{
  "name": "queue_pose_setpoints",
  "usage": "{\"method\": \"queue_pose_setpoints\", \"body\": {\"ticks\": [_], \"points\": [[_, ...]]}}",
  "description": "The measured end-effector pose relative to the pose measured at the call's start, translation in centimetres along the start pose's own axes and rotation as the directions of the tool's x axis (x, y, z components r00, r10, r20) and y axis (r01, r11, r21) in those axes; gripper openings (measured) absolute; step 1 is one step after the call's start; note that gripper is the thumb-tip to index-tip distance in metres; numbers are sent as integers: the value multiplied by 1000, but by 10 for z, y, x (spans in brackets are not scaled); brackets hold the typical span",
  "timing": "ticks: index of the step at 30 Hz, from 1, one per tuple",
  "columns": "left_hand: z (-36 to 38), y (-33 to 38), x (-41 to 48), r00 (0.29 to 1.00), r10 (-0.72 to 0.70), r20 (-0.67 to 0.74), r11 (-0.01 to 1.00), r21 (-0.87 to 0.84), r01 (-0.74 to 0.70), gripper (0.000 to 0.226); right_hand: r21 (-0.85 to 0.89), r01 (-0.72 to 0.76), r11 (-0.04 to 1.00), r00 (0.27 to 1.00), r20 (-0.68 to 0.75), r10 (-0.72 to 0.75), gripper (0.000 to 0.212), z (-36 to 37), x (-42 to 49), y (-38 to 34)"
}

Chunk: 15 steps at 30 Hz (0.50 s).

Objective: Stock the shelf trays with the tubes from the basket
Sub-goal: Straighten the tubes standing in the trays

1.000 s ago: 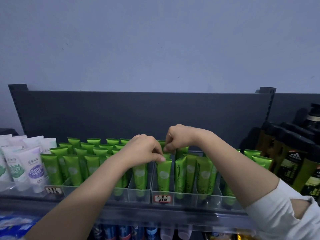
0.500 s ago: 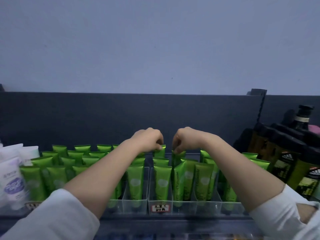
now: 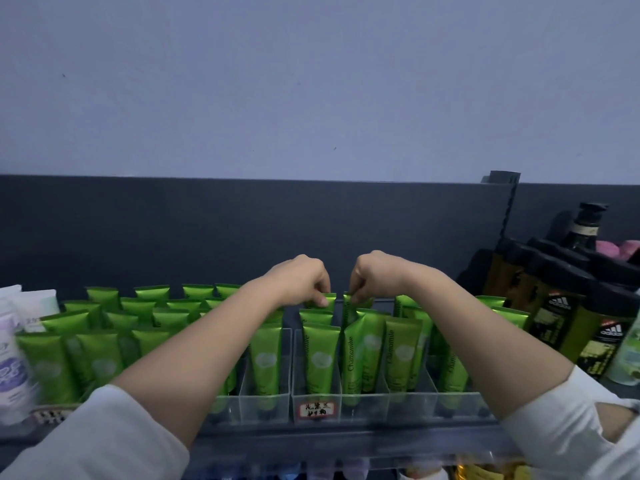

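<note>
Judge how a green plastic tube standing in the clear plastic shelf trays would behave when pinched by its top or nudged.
Probably light: the left hand and right hand each pinch a green plastic tube by its flat end with fingertips alone. Likely apt to tip: a tilted tube leans on its neighbour in the clear plastic tray. The glossy skin may be slippery.

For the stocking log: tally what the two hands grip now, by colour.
Green tubes: 2, one pinched by the left hand, one by the right hand
White tubes: 0
Total: 2
</note>
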<state>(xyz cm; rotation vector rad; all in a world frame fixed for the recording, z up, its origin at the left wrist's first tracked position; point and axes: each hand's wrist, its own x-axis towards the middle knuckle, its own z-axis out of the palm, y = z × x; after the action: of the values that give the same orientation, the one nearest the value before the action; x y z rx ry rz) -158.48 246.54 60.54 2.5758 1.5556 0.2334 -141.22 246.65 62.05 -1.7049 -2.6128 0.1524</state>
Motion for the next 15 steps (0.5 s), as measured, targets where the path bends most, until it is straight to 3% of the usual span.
{"method": "queue_pose_setpoints", "body": {"ticks": [15], "points": [[-3,-2,-8,999,5,35,999,-43,-4,23,69,-14,997,995,98,7,7,-4,-13,-2]]}}
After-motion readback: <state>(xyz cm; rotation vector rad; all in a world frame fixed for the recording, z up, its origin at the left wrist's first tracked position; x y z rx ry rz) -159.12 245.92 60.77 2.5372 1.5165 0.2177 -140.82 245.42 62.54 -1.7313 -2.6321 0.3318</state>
